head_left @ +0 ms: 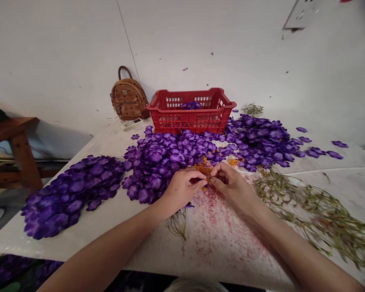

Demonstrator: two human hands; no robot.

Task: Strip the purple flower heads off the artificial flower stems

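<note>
- My left hand point(180, 190) and right hand point(233, 186) are pinched shut, tips close together; can't tell on what
- Orange stamens point(201, 168) just beyond, purple petals point(156, 156) piled left and far
- Fiddly fingertip work imo, next move wants a light touch

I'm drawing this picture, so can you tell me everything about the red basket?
The red basket looks like hard plastic. It's a wide box with an open top, a thick rim and lots of little holes in its walls. It stands upright at the back of the table. Some purple flowers are inside, and more are heaped along its front. No hand touches it.
</note>
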